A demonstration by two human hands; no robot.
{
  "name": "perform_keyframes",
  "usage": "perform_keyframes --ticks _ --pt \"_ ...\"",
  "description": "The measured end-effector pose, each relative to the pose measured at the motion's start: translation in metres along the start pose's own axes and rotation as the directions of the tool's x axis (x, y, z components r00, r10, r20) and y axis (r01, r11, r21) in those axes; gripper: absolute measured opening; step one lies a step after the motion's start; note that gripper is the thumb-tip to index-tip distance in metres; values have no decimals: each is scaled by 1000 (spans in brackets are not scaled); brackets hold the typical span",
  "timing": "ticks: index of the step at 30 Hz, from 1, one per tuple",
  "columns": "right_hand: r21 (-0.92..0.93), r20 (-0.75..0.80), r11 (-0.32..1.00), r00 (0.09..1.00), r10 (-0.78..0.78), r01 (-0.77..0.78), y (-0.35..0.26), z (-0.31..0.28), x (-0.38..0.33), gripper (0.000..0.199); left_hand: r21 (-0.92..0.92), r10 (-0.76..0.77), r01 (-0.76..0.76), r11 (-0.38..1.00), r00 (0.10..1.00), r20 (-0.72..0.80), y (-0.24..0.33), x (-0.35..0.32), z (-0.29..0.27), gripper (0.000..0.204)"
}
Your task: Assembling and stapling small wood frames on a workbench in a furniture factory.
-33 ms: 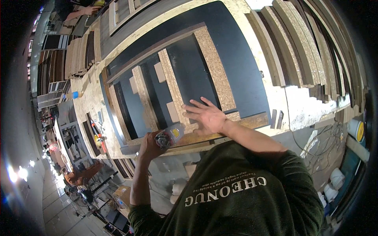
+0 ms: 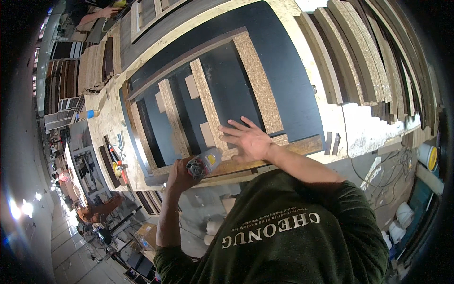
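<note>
My left hand (image 2: 178,175) is closed round a clear plastic container (image 2: 211,160) with a yellow mark on its side. Small dark metallic pieces, perhaps screws, show inside it. The container is at the near edge of a dark panel (image 2: 295,94). My right hand (image 2: 250,142) lies spread over the near wooden rail, fingers reaching toward a particleboard strip (image 2: 204,97). On the panel, strips form a frame with a wide particleboard strip (image 2: 259,80) at its right and another crosspiece (image 2: 174,118) further left. Small tan blocks (image 2: 191,87) sit beside the crosspieces.
Long board strips (image 2: 354,57) are stacked at the right. More strips (image 2: 97,66) stand at the far left. Hand tools with red and orange handles (image 2: 121,171) lie left of the panel, near a blue-capped bottle (image 2: 90,114). Another person's hand (image 2: 109,12) shows at the far left.
The metallic pieces in the container look slightly different, and it may have tilted a little in my left hand. My right hand stays in place.
</note>
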State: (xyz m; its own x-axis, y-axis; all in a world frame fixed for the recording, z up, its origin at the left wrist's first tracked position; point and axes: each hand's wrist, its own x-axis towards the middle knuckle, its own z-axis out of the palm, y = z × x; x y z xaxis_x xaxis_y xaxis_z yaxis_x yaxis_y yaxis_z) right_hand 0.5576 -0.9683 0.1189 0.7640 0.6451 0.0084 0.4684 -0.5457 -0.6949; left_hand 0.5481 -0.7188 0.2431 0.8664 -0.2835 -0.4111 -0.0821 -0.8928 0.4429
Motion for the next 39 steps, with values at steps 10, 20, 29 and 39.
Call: perform_keyframes --ticks 10,20,29,39 --pt "18 -1 1000 1000 -1 1 1 0 0 73 91 -80 64 994 980 180 -14 10 7 43" --pt "-18 45 1000 999 15 -14 0 -5 -1 77 109 -36 22 994 991 127 -6 9 19 47" --pt "-68 -1 998 1000 -12 12 2 -16 -18 79 28 -136 137 990 990 -30 -14 -9 36 47" --pt "-165 -166 972 976 142 -170 53 -59 -85 86 120 -45 54 991 996 -79 -15 -8 37 51"
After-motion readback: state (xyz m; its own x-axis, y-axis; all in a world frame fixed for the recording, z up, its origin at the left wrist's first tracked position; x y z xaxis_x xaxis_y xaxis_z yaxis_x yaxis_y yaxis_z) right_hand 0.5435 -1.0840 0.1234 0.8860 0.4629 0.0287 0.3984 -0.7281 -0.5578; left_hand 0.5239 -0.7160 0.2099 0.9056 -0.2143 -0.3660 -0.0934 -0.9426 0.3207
